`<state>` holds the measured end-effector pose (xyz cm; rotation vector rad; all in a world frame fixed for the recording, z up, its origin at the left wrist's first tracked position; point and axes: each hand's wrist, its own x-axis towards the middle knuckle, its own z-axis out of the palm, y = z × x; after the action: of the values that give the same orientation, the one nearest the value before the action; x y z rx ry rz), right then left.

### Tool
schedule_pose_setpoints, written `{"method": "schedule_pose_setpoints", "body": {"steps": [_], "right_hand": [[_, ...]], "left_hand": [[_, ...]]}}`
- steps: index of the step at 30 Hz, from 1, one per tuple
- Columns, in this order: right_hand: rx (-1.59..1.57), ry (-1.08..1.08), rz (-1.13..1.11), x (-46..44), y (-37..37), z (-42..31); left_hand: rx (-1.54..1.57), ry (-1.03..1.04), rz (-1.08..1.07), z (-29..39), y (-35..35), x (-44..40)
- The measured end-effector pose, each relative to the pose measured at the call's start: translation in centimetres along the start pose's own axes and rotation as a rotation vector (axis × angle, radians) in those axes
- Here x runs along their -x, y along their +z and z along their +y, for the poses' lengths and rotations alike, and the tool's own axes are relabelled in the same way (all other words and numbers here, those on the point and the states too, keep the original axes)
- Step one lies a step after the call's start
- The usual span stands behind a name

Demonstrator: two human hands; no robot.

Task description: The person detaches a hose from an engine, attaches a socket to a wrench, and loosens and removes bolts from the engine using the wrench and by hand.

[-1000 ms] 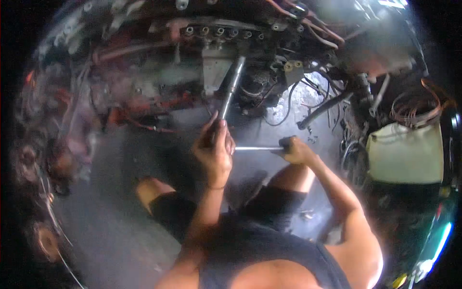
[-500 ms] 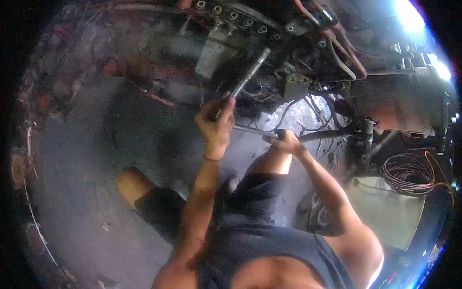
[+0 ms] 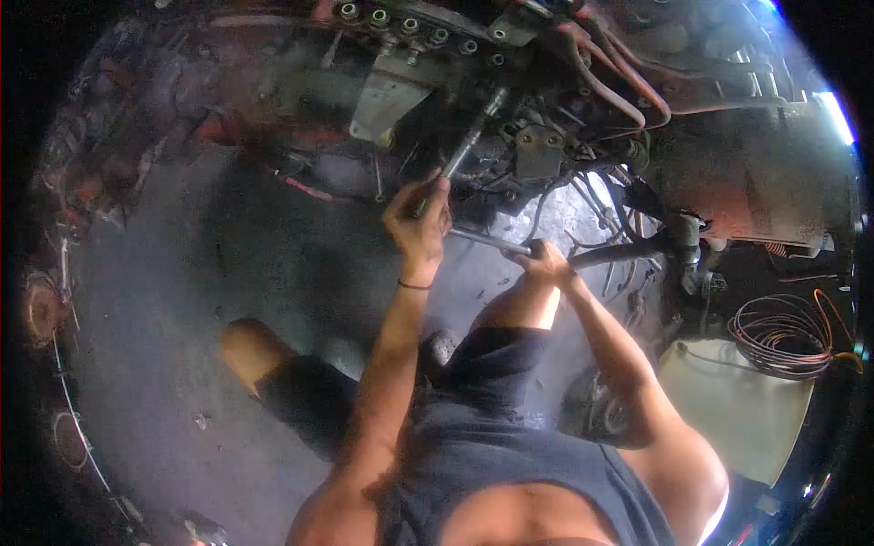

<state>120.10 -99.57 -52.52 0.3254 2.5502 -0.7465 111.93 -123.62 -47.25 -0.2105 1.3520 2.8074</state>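
Observation:
My left hand [image 3: 421, 220] is wrapped round the lower end of a socket wrench, whose long metal extension [image 3: 471, 136] slants up and right to dark machinery. Its tip lies close in front of the machine parts; contact there cannot be made out. From that hand a metal handle [image 3: 489, 239] runs right to my right hand [image 3: 543, 261], which is closed round its far end. A flat metal bracket [image 3: 387, 98] hangs left of the extension, under a row of round fittings [image 3: 411, 25].
Thick pipes [image 3: 605, 82] and a large cylinder [image 3: 742, 173] fill the upper right. Dangling cables and a thick hose [image 3: 619, 252] hang beside my right hand. A coil of wire [image 3: 783, 337] rests on a pale panel [image 3: 737, 400] at the right. Grey floor [image 3: 182, 318] lies below.
The view has shifted. The extension tip has moved up and right, now near the machine parts. The handle tilts down to the right instead of lying level. Both hands keep their hold.

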Motion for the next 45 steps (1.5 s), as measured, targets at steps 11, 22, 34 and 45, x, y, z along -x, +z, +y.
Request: {"method": "schedule_pose_setpoints", "body": {"steps": [11,22,34,45], "right_hand": [[-0.078,-0.05,0.079,-2.2,1.5,2.0],[0.04,-0.02,-0.054,1.5,-2.3,3.4],[-0.139,0.154,0.027,11.6,-5.0,0.7],[-0.172,0.248,0.216,12.6,-2.3,-5.3]], "left_hand": [[-0.113,0.106,0.031,-2.2,1.2,0.1],[-0.025,-0.025,0.058,-1.7,1.9,0.5],[0.305,-0.341,0.07,-0.5,2.4,0.5],[0.19,-0.424,-0.1,1.0,0.2,-1.7]]}}
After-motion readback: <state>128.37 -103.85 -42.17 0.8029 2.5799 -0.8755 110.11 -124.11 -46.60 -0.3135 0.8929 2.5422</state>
